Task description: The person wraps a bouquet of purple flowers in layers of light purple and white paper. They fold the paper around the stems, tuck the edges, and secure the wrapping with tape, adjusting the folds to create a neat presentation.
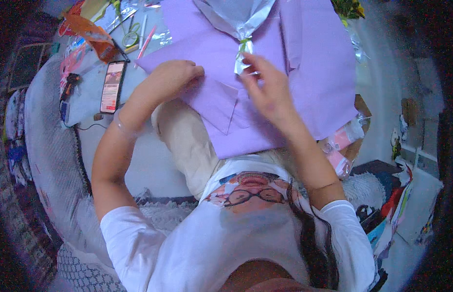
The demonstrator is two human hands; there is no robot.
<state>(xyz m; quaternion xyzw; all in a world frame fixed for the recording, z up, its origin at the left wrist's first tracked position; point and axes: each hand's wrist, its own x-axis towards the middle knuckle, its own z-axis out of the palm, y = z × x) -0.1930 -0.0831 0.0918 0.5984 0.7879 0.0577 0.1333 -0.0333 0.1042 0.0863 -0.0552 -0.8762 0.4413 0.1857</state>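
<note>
A large sheet of purple wrapping paper (321, 84) spreads before me and hangs over my lap, its lower part creased and folded. On it lies a silvery-white wrap (233, 14), gathered into a narrow neck by a green tie (245, 42). Below the tie its crumpled tail (240, 66) sticks out towards me. My left hand (180, 76) is curled over the left edge of the purple paper, fingertips hidden. My right hand (268, 85) is at the tail with thumb and fingers apart; whether the fingertips touch it is unclear.
A phone (112, 87) with a lit screen lies left, near a hot glue gun (70, 85) with its cord. Beyond are green tape (131, 39), a pink stick (148, 42) and an orange wrapper (91, 33). Pink packets (345, 137) lie right. A padded sofa (53, 146) curves at left.
</note>
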